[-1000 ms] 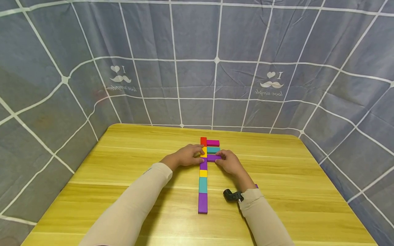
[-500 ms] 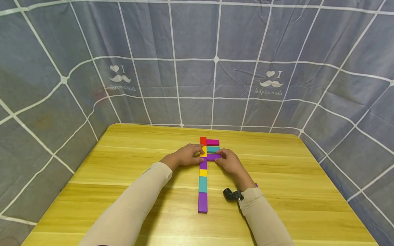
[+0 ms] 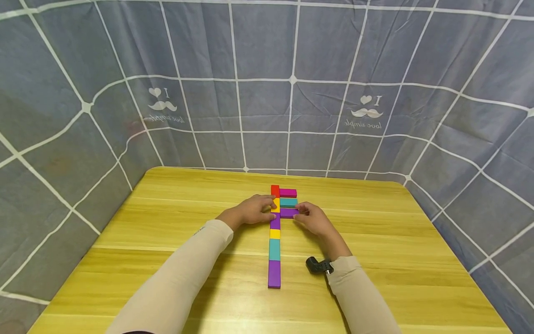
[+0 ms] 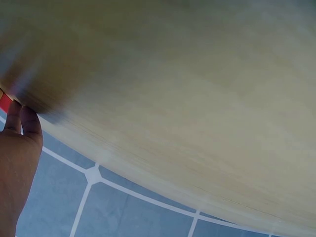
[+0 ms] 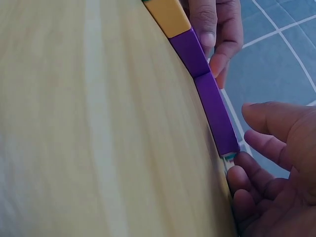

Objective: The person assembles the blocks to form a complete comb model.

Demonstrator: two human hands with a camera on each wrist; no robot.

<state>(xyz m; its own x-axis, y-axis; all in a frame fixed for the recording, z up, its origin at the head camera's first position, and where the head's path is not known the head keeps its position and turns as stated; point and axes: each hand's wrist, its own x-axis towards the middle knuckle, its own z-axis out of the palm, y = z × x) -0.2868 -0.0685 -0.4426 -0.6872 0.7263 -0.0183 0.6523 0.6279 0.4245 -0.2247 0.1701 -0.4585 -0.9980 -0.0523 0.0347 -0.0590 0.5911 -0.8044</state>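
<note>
Flat coloured blocks form a column on the table, with three blocks branching off its right side. My left hand [image 3: 252, 209] rests at the column from the left, its fingertips touching a yellow block [image 3: 276, 207] and its thumb on the purple block [image 3: 275, 222] below. My right hand [image 3: 314, 219] is beside the outer end of the lowest side block, a purple one [image 3: 289, 213]. Its thumb and fingers are spread apart in the right wrist view, with nothing gripped. Above that block lie a teal block [image 3: 289, 202] and a magenta block [image 3: 288, 192].
A red block [image 3: 275, 190] tops the column; its lower end is a long purple block [image 3: 274, 274], under a teal block [image 3: 274, 249] and a small yellow block [image 3: 275, 234]. A grey gridded curtain [image 3: 267, 106] stands behind the wooden table [image 3: 187, 199]. A black wrist device [image 3: 319, 266] sits at my right cuff.
My right hand has let go of the purple side block and drawn slightly right. A purple edge beside the right wrist has gone out of sight. The left hand stays in place.
</note>
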